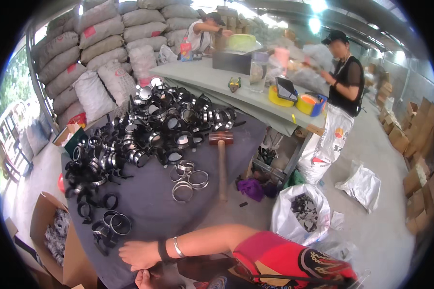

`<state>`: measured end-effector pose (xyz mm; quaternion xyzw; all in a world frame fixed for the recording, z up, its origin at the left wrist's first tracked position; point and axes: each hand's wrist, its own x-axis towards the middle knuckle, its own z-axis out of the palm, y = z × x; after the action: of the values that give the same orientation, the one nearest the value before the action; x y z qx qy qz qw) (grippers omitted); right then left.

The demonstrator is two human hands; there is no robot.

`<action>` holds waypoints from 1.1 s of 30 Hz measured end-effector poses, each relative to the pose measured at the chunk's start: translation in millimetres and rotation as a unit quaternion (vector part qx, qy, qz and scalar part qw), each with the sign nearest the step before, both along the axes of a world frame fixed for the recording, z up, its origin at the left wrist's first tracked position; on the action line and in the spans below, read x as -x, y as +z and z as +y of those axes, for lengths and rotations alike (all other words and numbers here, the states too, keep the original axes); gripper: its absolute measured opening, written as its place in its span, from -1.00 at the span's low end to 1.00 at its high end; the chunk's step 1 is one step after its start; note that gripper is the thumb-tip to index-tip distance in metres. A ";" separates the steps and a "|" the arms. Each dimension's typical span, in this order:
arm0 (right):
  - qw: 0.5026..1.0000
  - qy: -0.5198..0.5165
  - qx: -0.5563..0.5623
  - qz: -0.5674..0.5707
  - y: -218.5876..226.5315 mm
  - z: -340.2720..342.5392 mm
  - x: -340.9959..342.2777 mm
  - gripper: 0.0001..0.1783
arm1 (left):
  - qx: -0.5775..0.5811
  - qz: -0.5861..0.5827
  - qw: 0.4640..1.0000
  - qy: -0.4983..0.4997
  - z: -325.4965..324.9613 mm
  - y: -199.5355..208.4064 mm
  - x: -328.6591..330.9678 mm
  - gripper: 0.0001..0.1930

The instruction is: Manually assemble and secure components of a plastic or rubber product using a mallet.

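Low at the table's near edge, my right hand (136,255) has its fingers curled downward, with a black band and silver bangle at the wrist. Just below it is my left hand (143,279), mostly hidden, its visible fingers closed. Anything between the fingers is hidden. Black-and-silver rings (120,224) lie a little beyond my right hand. A large heap of round black-and-silver parts with straps (154,120) covers the far side of the dark table (149,202). Several bare metal rings (182,191) sit in the middle, beside a mallet (222,164) with a wooden handle.
A cardboard box (72,248) of silvery pieces stands at left. On the right is an open white sack (279,216) of dark scraps. The green bench (212,82) beyond carries tape rolls (307,104) and a phone (286,88). Two other people work behind it, near stacked sacks (101,43).
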<state>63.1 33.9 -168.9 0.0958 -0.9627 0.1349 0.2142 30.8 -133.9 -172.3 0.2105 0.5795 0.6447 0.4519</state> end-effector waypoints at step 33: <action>0.996 -0.047 0.069 -0.035 -11.1 -0.8 5.6 -0.37 | 0.021 0.000 1.000 0.016 5.5 -9.9 9.1 -0.73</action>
<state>57.4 33.1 -180.0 0.0311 -0.9613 0.1942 0.1928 21.6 -128.4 -182.2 0.1919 0.5964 0.6394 0.4457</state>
